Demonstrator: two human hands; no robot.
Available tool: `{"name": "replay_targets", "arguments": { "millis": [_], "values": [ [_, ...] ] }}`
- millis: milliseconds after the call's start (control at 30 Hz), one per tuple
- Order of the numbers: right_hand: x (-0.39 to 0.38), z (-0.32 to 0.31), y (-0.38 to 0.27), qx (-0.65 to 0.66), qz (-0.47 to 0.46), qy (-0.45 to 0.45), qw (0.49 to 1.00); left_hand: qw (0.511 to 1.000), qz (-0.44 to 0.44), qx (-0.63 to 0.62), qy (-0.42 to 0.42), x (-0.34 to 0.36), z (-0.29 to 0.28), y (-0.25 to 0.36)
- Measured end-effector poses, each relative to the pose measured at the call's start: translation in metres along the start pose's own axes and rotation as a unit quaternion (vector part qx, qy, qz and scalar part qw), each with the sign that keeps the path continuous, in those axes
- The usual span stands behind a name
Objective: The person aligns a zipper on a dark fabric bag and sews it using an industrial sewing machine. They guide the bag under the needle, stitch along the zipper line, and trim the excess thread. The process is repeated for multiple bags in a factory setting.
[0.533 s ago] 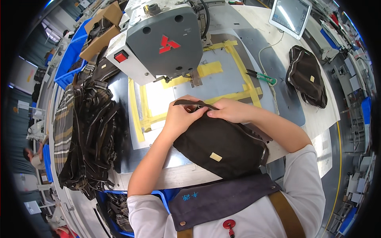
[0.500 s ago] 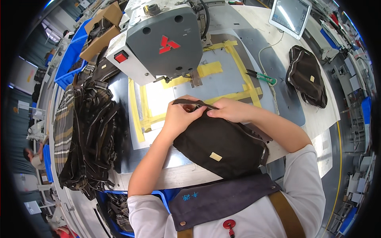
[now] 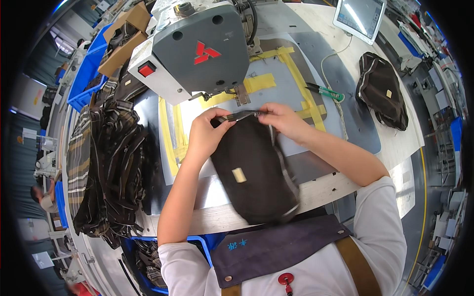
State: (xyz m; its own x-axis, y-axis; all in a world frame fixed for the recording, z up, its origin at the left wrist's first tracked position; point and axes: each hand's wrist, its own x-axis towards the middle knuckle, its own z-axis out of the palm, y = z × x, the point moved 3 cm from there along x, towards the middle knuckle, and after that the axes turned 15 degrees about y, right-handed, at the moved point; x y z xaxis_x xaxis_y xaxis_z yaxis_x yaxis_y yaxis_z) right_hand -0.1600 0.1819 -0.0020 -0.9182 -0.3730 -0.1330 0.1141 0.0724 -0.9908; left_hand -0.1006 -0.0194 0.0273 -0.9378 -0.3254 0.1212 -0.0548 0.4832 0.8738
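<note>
A dark brown fabric pouch (image 3: 256, 172) with a zipper along its edge and a small cream label hangs between my hands, its lower end over the table's front edge. My left hand (image 3: 204, 135) pinches one corner of its top edge. With thumb and fingers closed, my right hand (image 3: 282, 121) grips the other end of that edge, where the zipper teeth show. Just beyond my hands is the grey and white sewing machine head (image 3: 200, 52), its needle area above a plate framed with yellow tape (image 3: 308, 93).
Green-handled snips (image 3: 326, 92) lie right of the taped plate. Another dark pouch (image 3: 382, 91) rests at the right, below a tablet screen (image 3: 359, 18). Stacked dark and plaid pieces (image 3: 111, 167) fill the left side. A blue bin (image 3: 200, 241) with plaid fabric stands below the table's front edge.
The pouch has swung from slanting right to hanging nearly straight down. Both hands moved slightly away from me and farther apart, drawing the top edge out between them.
</note>
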Motion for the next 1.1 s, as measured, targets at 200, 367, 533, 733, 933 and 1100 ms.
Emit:
{"name": "replay_targets", "arguments": {
  "millis": [200, 367, 533, 733, 933, 1100],
  "values": [
    [-0.005, 0.013, -0.034, -0.195, -0.122, -0.067, 0.971, 0.997, 0.003, 0.014, -0.07, -0.004, 0.01, 0.002],
    [-0.001, 0.012, -0.023, -0.186, -0.182, -0.007, 0.965, 0.997, 0.054, 0.002, -0.059, -0.004, 0.013, 0.007],
    [0.005, 0.01, -0.003, -0.075, -0.088, 0.018, 0.993, 0.977, 0.207, 0.04, -0.018, -0.014, 0.012, 0.019],
    [0.004, 0.014, -0.001, -0.045, -0.058, 0.004, 0.997, 0.975, 0.222, 0.019, 0.013, -0.012, 0.013, 0.007],
    [-0.001, 0.02, -0.012, -0.039, -0.063, 0.014, 0.997, 0.955, 0.291, 0.03, 0.052, -0.013, 0.011, 0.011],
    [0.006, 0.019, -0.011, -0.07, -0.029, -0.033, 0.997, 0.954, 0.298, -0.015, 0.026, -0.008, 0.01, 0.008]
  ]
}}
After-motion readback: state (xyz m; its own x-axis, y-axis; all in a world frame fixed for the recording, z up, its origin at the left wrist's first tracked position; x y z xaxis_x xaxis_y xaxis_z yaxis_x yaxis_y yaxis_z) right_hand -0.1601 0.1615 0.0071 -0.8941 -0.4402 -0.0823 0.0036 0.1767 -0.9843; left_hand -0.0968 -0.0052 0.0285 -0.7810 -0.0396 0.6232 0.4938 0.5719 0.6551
